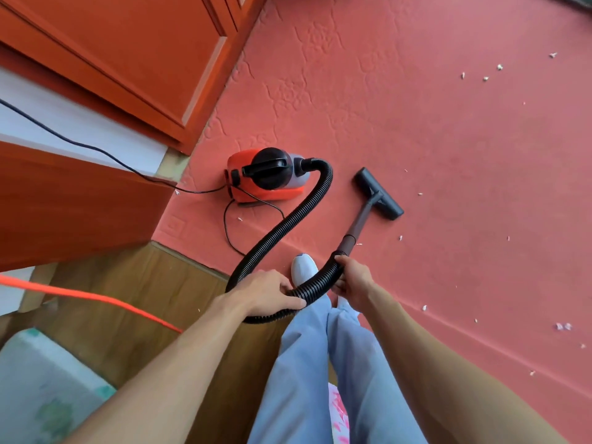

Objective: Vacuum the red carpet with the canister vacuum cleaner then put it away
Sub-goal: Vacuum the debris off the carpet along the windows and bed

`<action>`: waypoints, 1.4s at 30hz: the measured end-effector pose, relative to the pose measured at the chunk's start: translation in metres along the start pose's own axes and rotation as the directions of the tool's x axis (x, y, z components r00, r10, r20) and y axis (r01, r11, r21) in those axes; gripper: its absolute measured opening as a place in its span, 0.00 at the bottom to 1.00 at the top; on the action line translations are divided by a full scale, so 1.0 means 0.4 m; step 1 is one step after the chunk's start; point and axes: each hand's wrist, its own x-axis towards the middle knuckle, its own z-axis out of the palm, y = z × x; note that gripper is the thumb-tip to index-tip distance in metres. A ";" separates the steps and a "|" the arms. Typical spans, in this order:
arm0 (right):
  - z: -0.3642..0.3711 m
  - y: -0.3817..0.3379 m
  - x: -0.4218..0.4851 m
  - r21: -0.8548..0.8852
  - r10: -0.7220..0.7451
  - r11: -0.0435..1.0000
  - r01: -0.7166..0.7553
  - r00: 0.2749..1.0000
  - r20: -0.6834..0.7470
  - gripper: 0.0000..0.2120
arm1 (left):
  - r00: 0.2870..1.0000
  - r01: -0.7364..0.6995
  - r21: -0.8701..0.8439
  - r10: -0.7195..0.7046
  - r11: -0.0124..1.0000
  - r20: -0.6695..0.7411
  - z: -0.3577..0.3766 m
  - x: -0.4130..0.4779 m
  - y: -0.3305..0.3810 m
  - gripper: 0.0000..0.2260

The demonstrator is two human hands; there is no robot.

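Holds the black hose (290,224) in two places: right hand (352,280) closed around its end, at the start of the tube (360,219); left hand (272,291) curled over the loop, just to the left. Points the tube from the right hand far and slightly right, down to the brush head (379,193), flat on the red carpet (448,139). Vacuum cleaner (266,174) far left on the carpet, near the cabinet (112,59). Probably needs a sweep to the right, toward the white scraps (485,79), led by the right hand.

The red carpet (432,139) is matt, with an embossed floral relief. The canister vacuum cleaner (266,176) has a glossy red and black plastic shell; its hose (307,206) is ribbed black plastic. Beside the carpet's near edge lies smooth wood-grain flooring (134,299). The cabinet (128,59) is smooth reddish wood.
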 end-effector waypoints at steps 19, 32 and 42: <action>-0.150 0.088 -0.236 0.376 0.042 0.926 -0.019 0.998 -0.053 0.10 | 0.985 -0.170 0.053 0.169 0.984 0.032 -0.001 -0.139 0.136 0.11; -0.047 0.117 -0.165 0.505 0.062 0.862 0.035 0.983 -0.174 0.05 | 0.978 -0.204 0.236 0.187 0.950 0.095 -0.048 -0.042 0.064 0.18; -0.086 0.067 -0.187 0.532 0.054 0.823 0.201 0.904 -0.425 0.12 | 0.949 -0.282 0.030 0.274 0.959 0.154 -0.059 -0.046 0.150 0.13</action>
